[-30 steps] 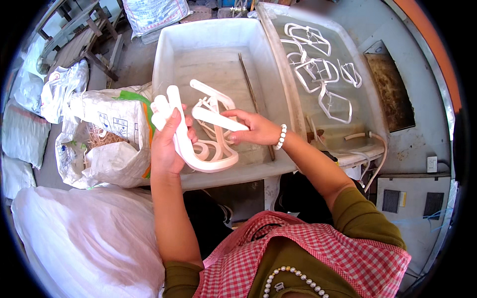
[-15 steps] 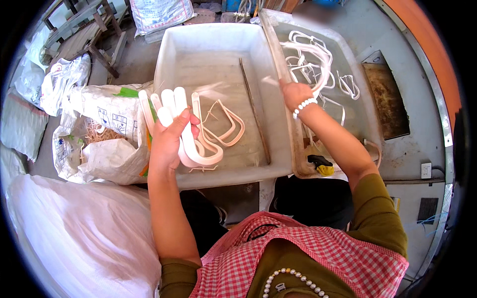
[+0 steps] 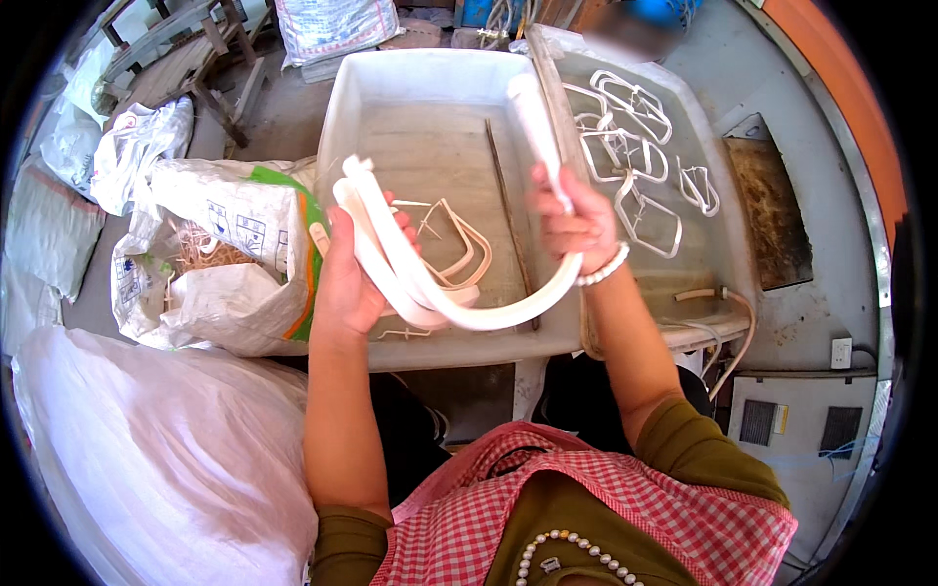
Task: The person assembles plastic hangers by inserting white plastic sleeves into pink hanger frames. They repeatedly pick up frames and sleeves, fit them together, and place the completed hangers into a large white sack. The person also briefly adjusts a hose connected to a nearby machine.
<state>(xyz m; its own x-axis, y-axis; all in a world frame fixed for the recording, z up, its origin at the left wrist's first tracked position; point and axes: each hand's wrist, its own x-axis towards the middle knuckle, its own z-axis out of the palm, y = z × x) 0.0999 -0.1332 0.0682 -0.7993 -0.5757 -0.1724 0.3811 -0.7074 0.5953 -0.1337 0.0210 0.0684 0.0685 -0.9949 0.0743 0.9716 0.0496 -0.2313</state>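
Observation:
Both of my hands are over the near part of a pale plastic tub [image 3: 410,73]. My left hand [image 3: 354,278] is closed round a bundle of bent white plastic strips [image 3: 415,283], whose rounded ends stick up past the thumb. From there the strips curve in a U to my right hand [image 3: 578,225], which is blurred and wrapped round their other end. White strip ends rise above that fist. Loose curved strips [image 3: 479,234] lie in the tub below my hands, beside a thin dark stick [image 3: 506,215].
A second, shallow tub [image 3: 576,59] at the right holds several looped white strips [image 3: 650,161]. A hose [image 3: 745,337] hangs over its near corner. Left of the tubs are an open woven sack [image 3: 230,205] and a large white bag [image 3: 156,439]. A wooden bench [image 3: 186,63] stands far left.
My right hand has come back from the right-hand tub to the strips and now grips their other end. The looped strips there lie spread apart; the black-and-yellow thing at its near edge is no longer visible.

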